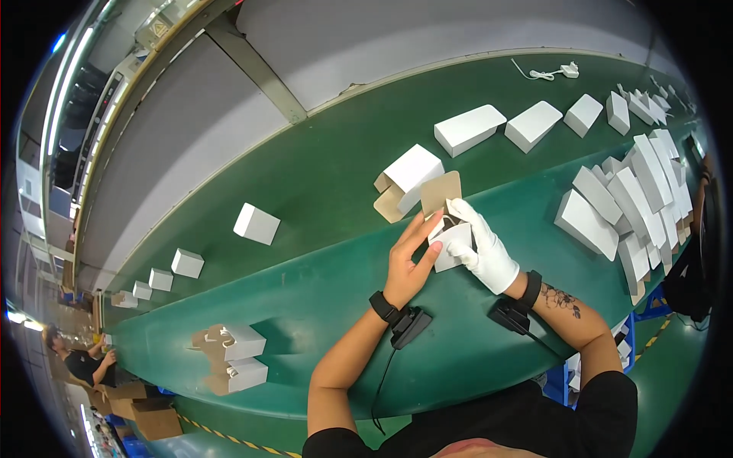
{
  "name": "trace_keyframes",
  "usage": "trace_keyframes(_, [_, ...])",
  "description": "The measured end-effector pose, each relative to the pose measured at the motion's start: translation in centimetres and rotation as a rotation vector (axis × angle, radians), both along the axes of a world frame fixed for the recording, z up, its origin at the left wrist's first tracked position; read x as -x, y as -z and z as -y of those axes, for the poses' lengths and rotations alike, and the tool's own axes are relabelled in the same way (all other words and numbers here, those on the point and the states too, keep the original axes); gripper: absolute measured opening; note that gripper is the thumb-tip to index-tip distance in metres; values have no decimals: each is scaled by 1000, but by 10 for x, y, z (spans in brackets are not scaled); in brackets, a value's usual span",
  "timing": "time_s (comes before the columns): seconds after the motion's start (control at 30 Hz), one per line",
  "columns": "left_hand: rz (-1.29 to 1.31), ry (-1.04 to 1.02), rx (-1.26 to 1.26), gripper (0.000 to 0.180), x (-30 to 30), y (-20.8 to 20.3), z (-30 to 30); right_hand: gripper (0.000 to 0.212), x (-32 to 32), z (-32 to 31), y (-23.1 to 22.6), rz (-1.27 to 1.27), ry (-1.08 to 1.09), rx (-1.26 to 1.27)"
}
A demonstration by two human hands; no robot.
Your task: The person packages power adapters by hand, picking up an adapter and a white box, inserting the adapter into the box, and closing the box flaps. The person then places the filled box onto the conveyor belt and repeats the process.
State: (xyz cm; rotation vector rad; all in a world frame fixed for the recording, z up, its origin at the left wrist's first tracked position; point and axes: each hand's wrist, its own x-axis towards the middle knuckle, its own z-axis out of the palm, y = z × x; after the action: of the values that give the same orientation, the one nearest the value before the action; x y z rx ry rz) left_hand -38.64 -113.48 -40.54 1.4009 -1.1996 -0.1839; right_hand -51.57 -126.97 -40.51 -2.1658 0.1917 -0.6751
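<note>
A small white carton (446, 263) stands open in front of me, its brown-lined flap (441, 191) raised at the far side. A bit of white cord and something dark show inside it; the rest is hidden by my fingers. My left hand (410, 263), bare, grips the carton's left side with the thumb on the near wall. Around the right side and rim closes my right hand (485, 252), in a white glove. Just beyond lies another white carton (412, 168) with its brown-lined end open. Both wrists carry black straps with black devices.
Two open cartons with white cords (244, 342) stand at the near left. Small white boxes (256, 224) are spaced along the green surface. A pile of white cartons (626, 198) lies at right. A white plug with cord (569, 70) lies far back. Another person (84, 362) is at the far left.
</note>
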Motion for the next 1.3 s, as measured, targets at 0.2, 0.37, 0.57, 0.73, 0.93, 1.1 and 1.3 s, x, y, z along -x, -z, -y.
trace_keyframes(0.2, [41,35,-17,35,5,-13,7,73,15,10,-18,-132,-76,-43])
trace_keyframes(0.37, [204,-93,-40,40,9,-14,13,59,-1,19,-61,99,-162,-455])
trace_keyframes(0.57, [-287,-112,324,61,30,10,38,40,10,34,-55,160,-126,704])
trace_keyframes(0.73, [-189,21,-134,68,29,28,36,39,16,24,-62,118,-175,467])
trace_keyframes(0.93, [-127,50,-253,61,29,7,44,44,18,43,-61,-315,-118,528])
trace_keyframes(1.1, [-173,98,-234,60,30,10,47,42,14,62,-63,-236,-286,291])
trace_keyframes(1.3, [-228,161,-280,62,29,5,54,48,17,81,-72,-266,-393,333])
